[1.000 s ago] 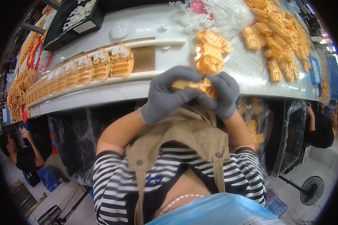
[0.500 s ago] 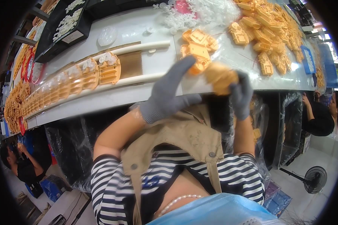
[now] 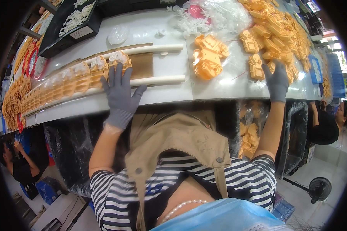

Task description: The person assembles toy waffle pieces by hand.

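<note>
My left hand (image 3: 121, 93), in a grey glove, lies with fingers spread over the near end of a long row of orange plastic parts (image 3: 98, 69). Clear round pieces (image 3: 118, 56) sit on the row's far side. The parts lie between two white rails (image 3: 158, 79). At the right, my gloved right hand (image 3: 277, 81) reaches the edge of a heap of orange plastic parts (image 3: 275, 32), thumb and fingers apart. A loose orange part (image 3: 255, 66) lies just left of its thumb. Between my hands, a small group of orange parts (image 3: 209, 57) rests on the white table.
White plastic pieces (image 3: 183, 23) and clear plastic film lie at the back. A black bin (image 3: 71, 29) stands back left, a blue tray (image 3: 315, 65) at the right. Below the table edge, orange parts (image 3: 249, 138) show in a clear bag. Other people are at both sides.
My right hand has moved right to the heap; the orange part it held is no longer in it. My left hand has moved left, from near the middle parts to the row.
</note>
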A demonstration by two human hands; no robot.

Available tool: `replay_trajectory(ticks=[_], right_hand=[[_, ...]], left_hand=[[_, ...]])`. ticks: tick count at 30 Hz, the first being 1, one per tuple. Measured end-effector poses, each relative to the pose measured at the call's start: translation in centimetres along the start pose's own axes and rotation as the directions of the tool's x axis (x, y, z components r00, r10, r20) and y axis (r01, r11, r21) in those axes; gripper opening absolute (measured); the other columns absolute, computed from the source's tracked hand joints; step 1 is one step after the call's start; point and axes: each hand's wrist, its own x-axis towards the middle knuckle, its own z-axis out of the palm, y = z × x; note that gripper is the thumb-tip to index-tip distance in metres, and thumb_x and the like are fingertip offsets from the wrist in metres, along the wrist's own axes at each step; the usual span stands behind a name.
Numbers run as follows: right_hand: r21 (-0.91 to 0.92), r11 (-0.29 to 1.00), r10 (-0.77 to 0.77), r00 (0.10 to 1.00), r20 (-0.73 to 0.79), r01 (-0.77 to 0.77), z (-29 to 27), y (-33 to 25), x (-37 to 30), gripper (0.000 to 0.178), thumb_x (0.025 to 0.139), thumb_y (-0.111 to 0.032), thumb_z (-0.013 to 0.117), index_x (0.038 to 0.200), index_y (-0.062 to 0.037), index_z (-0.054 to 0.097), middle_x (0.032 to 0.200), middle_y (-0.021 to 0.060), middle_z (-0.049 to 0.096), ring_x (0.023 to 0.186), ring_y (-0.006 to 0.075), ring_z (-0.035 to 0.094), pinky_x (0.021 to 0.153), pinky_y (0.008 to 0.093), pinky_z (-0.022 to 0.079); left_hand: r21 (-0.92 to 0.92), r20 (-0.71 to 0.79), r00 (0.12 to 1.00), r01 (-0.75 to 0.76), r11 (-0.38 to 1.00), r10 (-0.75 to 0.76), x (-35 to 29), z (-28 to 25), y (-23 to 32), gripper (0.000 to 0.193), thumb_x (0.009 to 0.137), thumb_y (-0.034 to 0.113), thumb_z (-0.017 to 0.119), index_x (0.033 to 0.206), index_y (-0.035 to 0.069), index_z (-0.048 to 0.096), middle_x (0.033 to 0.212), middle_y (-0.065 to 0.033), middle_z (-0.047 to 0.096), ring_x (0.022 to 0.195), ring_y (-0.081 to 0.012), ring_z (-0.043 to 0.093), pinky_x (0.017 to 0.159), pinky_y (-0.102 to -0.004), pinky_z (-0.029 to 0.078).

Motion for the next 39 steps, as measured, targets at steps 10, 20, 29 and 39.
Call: replay_trajectory(ticks=[10,20,29,39], right_hand=[[0.369,0.696,-0.697,0.703,0.140,0.616,2.7,-12.0,-1.9,0.068,0.066,0.006,0.064,0.129,-0.0173,0.051,0.132,0.0071,0.051,0.122,0.0378,0.045,0.099,0.0435,0.042],[0.465,0.755,-0.626,0.721,0.297,0.463,0.2,-12.5,0.4,0.042,0.075,0.002,0.064,0.116,-0.0105,0.063,0.109,0.0115,0.065,0.098,0.0273,0.062,0.083,0.0325,0.051],[0.885,0.449,-0.341,0.939,0.040,0.126,-1.2,-17.6,0.3,0.032,0.086,-0.003,0.063,0.117,-0.0072,0.054,0.089,0.0088,0.065,0.074,0.0138,0.062,0.063,0.0271,0.051],[0.806,0.211,-0.501,0.647,0.574,-0.552,3.4,-29.2,-2.0,0.040,0.085,-0.015,0.066,0.114,0.0044,0.049,0.098,0.0176,0.061,0.084,0.0192,0.064,0.074,0.0289,0.056]], left_hand=[[-0.192,0.065,0.997,-0.029,0.981,0.042,0.0,-0.1,2.3,0.065,0.080,0.048,0.062,0.129,0.007,0.048,0.140,-0.0152,0.039,0.132,-0.0376,0.028,0.111,-0.0575,0.011],[-0.636,-0.024,0.983,0.123,0.762,-0.180,0.5,-2.5,-2.4,0.058,0.083,0.024,0.067,0.133,0.005,0.045,0.141,-0.0210,0.038,0.129,-0.0344,0.041,0.105,-0.0375,0.035],[-0.937,0.291,0.917,0.331,0.114,-0.274,3.0,-1.4,-2.7,0.060,0.085,0.032,0.063,0.131,0.000,0.043,0.123,-0.0226,0.052,0.113,-0.0318,0.052,0.096,-0.0318,0.043],[-0.891,0.453,0.884,0.442,-0.108,-0.116,4.7,2.3,-6.7,0.025,0.092,0.024,0.055,0.108,0.005,0.055,0.100,-0.0069,0.060,0.092,-0.0175,0.060,0.082,-0.0326,0.051]])
